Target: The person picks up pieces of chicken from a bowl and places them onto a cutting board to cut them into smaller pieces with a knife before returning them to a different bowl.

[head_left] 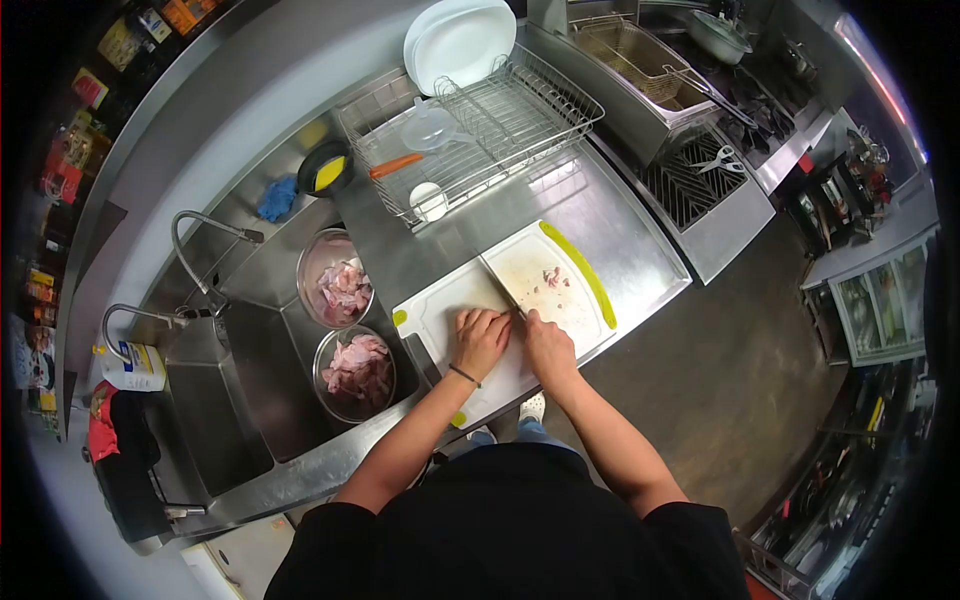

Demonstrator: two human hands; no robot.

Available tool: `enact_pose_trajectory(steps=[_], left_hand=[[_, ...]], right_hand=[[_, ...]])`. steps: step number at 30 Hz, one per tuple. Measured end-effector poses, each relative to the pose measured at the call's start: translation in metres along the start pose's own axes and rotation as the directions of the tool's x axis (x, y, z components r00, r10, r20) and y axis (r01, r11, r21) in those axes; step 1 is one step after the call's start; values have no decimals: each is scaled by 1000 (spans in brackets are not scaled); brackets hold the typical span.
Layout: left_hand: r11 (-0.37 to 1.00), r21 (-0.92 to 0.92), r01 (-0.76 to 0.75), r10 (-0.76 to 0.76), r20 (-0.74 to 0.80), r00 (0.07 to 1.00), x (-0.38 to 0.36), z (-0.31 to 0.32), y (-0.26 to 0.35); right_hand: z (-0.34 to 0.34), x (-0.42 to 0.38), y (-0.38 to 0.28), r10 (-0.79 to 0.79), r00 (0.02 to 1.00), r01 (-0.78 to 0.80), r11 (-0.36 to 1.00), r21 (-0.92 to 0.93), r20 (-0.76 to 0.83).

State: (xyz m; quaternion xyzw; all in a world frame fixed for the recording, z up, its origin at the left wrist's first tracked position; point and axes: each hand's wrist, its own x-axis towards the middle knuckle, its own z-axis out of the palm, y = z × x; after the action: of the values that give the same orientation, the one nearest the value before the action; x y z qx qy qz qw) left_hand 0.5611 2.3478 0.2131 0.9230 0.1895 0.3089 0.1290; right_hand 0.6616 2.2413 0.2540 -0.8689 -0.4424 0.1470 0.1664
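Observation:
My right hand (549, 349) grips a knife (498, 279) by its handle, with the blade pointing away and to the left across the white cutting board (452, 290) with green edges. Close on the blade's left side, my left hand (482, 341) rests on the board, its fingers bent and close together. Whatever lies under those fingers is hidden. Small pinkish meat scraps (553, 278) are scattered on the board to the right of the blade.
Left of the board, two metal bowls (317, 262) (322, 384) of raw meat stand by the sink (205, 420). A wire dish rack (540, 130) sits behind, holding white plates (458, 45). Scissors (722, 160) and a fryer basket (625, 60) are at the right.

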Motion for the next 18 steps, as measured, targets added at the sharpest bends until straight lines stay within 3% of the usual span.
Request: enact_pose_trajectory(steps=[3, 5, 7, 13, 15, 18], left_hand=[[1000, 15, 10, -10, -26, 1000, -3, 1, -2], [999, 30, 19, -17, -46, 999, -4, 4, -5], [991, 84, 105, -99, -68, 993, -8, 2, -12], [1000, -5, 11, -10, 66, 998, -14, -47, -13], [1000, -14, 16, -15, 82, 997, -23, -56, -15], [988, 19, 151, -152, 165, 975, -42, -53, -31]], right_hand=[[-6, -28, 8, 18, 1000, -18, 999, 39, -1], [-5, -46, 17, 118, 988, -118, 993, 1, 103], [-5, -53, 21, 123, 989, -122, 992, -17, 83], [-24, -28, 23, 87, 994, -87, 996, -1, 68], [-34, -19, 19, 103, 988, -90, 990, 113, -114], [-53, -27, 9, 122, 990, -112, 985, 133, -71]])
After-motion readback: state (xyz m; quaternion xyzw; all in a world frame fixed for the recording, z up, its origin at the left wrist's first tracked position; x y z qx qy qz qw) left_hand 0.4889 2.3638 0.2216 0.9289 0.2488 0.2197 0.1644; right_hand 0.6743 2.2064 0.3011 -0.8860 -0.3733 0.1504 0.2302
